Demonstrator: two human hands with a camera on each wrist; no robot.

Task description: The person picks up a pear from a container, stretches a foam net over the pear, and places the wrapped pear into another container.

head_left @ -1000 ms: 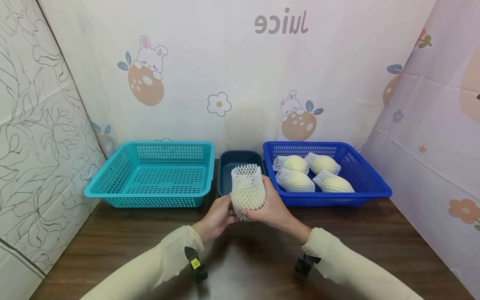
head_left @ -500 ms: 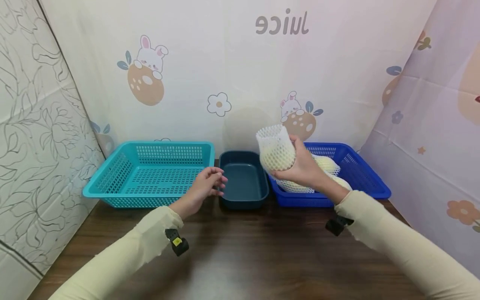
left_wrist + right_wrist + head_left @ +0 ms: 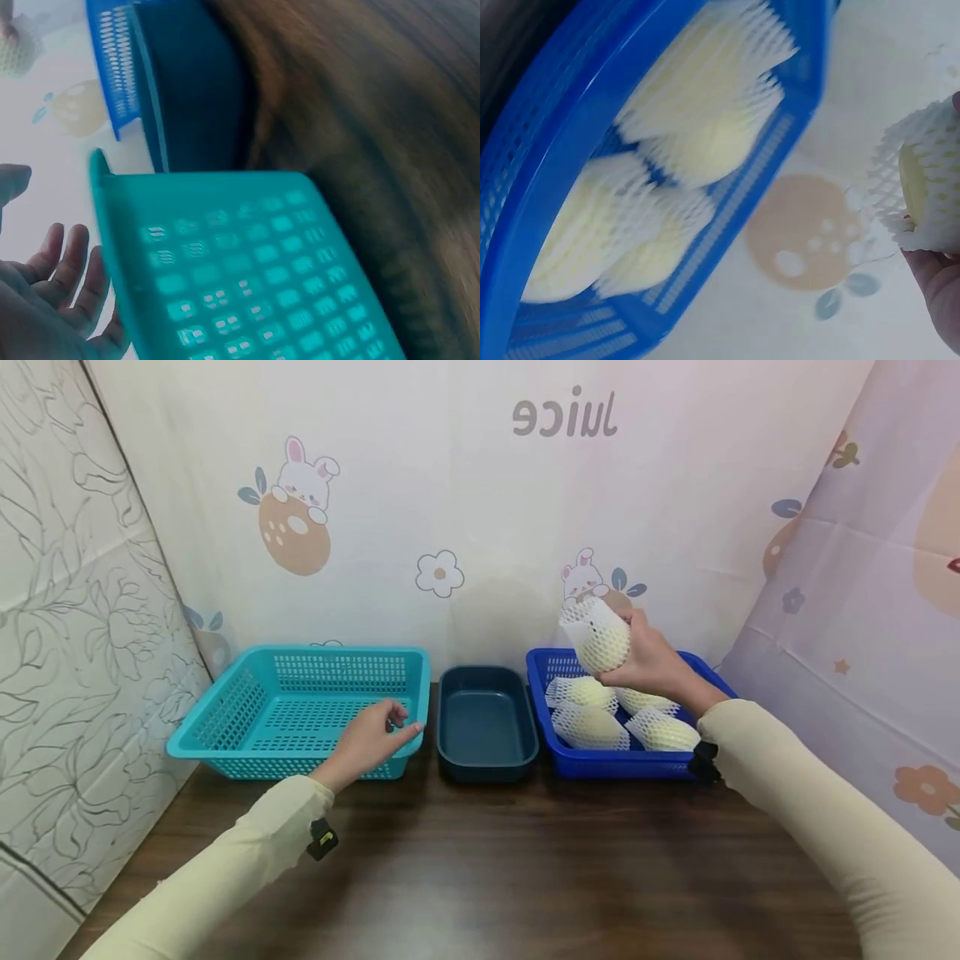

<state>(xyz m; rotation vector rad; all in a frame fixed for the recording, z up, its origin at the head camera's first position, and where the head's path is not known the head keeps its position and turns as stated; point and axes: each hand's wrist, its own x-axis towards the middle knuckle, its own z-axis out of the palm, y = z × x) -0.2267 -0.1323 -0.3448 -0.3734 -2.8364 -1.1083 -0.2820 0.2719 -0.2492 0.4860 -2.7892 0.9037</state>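
My right hand (image 3: 651, 660) grips a pale yellow fruit (image 3: 607, 643) wrapped in a white foam net sleeve, held up over the blue basket (image 3: 622, 766). The sleeve's loose end points up and left; in the right wrist view, bare yellow skin shows inside the sleeve's opening. Several more net-wrapped fruits (image 3: 591, 727) lie in that basket. My left hand (image 3: 367, 739) holds nothing and hovers over the front right corner of the turquoise basket (image 3: 300, 766), fingers loosely bent and thumb pointing right. The left wrist view shows its fingers (image 3: 75, 255) beside the basket's rim.
Between the two baskets stands a small dark teal tub (image 3: 487, 727) with a bare bottom. All three containers line up along the back of the brown wooden table (image 3: 480, 860). Behind them hangs a printed cloth (image 3: 480, 485), and cloth walls flank both sides.
My hands have parted. The right hand has carried the net-wrapped fruit right and up over the blue basket. The left hand has let go of it and moved left to the turquoise basket.
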